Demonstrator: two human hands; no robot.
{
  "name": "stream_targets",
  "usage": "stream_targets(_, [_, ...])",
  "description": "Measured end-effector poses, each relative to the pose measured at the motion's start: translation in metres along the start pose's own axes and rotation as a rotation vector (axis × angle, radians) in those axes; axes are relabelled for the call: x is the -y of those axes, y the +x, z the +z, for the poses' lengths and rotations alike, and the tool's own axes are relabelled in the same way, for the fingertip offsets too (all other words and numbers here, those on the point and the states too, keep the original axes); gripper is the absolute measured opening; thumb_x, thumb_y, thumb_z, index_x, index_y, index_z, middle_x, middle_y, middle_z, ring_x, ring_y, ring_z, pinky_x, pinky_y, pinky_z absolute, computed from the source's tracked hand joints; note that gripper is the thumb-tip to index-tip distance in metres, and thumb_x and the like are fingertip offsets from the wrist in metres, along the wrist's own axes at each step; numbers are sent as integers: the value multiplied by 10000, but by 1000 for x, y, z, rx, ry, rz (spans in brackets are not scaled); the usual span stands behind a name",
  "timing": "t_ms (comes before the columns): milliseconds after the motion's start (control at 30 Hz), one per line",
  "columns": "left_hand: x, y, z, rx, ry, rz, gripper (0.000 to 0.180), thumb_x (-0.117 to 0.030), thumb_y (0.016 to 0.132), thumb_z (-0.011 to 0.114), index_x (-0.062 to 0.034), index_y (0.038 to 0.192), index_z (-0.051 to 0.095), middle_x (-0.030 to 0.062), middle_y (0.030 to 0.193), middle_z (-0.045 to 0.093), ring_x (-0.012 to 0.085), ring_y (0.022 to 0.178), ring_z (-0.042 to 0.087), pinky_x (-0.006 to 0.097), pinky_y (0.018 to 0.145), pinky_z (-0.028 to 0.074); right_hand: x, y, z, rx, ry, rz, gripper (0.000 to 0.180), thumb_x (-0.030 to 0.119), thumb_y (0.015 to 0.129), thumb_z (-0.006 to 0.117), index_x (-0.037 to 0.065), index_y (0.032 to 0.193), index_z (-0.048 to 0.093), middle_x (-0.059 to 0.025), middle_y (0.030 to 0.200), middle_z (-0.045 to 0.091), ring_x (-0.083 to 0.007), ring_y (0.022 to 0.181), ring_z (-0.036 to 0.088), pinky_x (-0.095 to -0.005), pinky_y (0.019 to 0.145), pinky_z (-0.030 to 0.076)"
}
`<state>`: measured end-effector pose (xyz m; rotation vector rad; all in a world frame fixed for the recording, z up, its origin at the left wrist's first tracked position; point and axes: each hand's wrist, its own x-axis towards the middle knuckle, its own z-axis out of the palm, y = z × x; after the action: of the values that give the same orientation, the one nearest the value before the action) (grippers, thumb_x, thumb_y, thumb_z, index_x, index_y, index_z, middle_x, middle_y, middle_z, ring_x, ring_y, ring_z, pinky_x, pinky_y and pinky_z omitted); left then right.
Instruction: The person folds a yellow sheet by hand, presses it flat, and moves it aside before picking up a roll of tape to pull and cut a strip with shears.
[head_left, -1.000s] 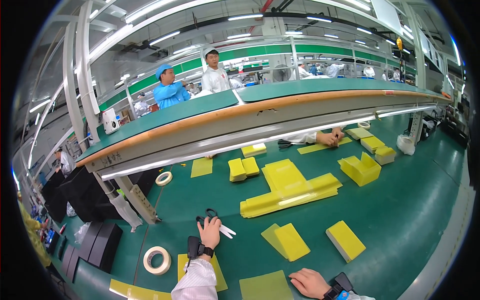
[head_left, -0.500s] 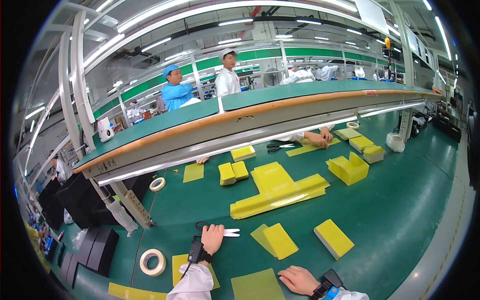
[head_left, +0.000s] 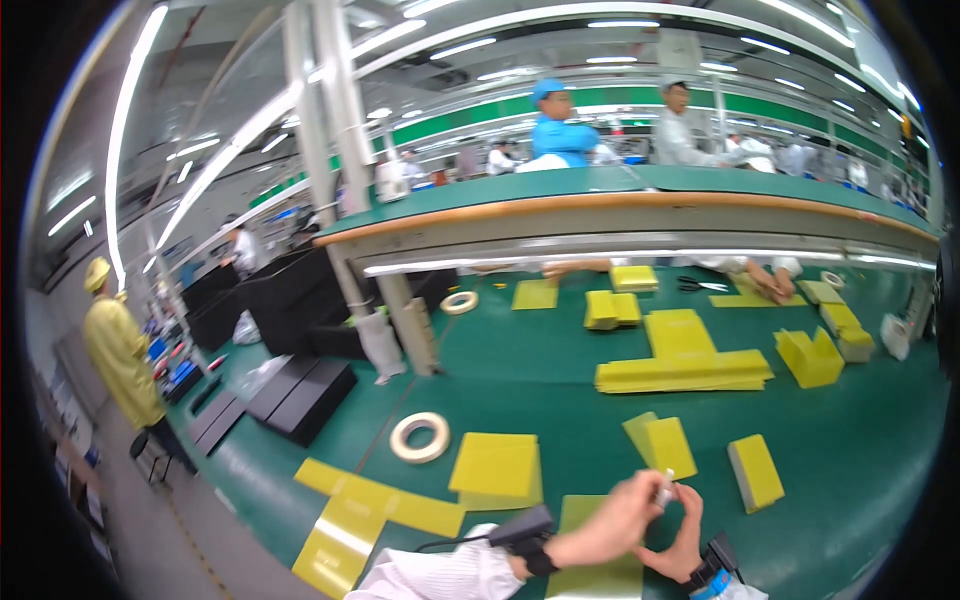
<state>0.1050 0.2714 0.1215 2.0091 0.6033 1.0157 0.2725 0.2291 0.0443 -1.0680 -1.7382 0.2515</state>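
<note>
My left hand (head_left: 622,515) is closed around a pair of scissors; only a short piece of the white blades (head_left: 668,490) shows at its fingertips, and the handles are hidden. Close against it, my right hand (head_left: 685,540) is curved, with thumb and forefinger apart. Whether its fingertips touch the scissors is unclear. Below both hands lies a translucent yellow sheet (head_left: 575,583) on the green table. Just beyond them are two overlapping yellow sheets (head_left: 668,443) and a thick stack of yellow sheets (head_left: 758,472).
Left of my hands are more yellow sheets (head_left: 493,465), a tape roll (head_left: 398,440) and a T-shaped yellow piece (head_left: 350,530). Farther off lie a larger yellow T-shape (head_left: 680,370), a folded yellow box (head_left: 810,358) and black scissors (head_left: 700,285). Another person's hands (head_left: 770,285) work across the table.
The view has swung left. My left hand has lifted the scissors off the table and carried them right. My right hand has come up from the table to meet it.
</note>
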Motion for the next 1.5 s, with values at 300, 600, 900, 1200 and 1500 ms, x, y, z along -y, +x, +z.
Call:
stream_targets(300, [-49, -46, 3, -62, 343, 30, 297, -155, 865, 555, -50, 1128, 465, 179, 1087, 562, 298, 981, 565, 458, 918, 394, 80, -32, -32, 190, 110, 222, 499, -29, 831, 524, -20, 1307, 375, -198, 1244, 435, -341, 1149, 458, -381, 971, 368])
stream_targets(600, [119, -114, -247, -395, 1567, -453, 417, -153, 749, 618, -46, 1146, 545, 120, 1179, 528, 292, 1143, 488, 442, 846, 473, 100, -88, -101, 201, -560, 483, 488, 6, 700, 607, 32, 1182, 537, -231, 1094, 487, -426, 1018, 489, -465, 897, 399])
stream_targets(900, [175, -158, -268, -308, 1357, -744, 273, -271, 777, 677, -84, 967, 621, 88, 1025, 620, 273, 1050, 559, 490, 889, 408, 91, -108, -101, 123, -678, 510, 407, 95, 730, 676, 28, 1120, 577, -225, 1078, 516, -413, 996, 506, -452, 880, 411])
stream_targets(1200, [68, -148, -254, -438, 629, -750, 242, -166, 869, 591, -13, 1055, 563, 139, 857, 662, 277, 848, 639, 384, 877, 439, 116, -102, -84, 22, -467, 453, 310, 32, 794, 649, 16, 1097, 585, -181, 1138, 529, -357, 1060, 519, -400, 928, 407])
stream_targets(1500, [-177, -253, -137, -69, 562, -408, 304, -212, 889, 567, -12, 1116, 541, 116, 1025, 618, 243, 933, 610, 339, 892, 397, 174, -100, -13, 302, 123, 123, 362, 1, 718, 680, -10, 1071, 598, -201, 1112, 555, -371, 1009, 549, -408, 868, 446])
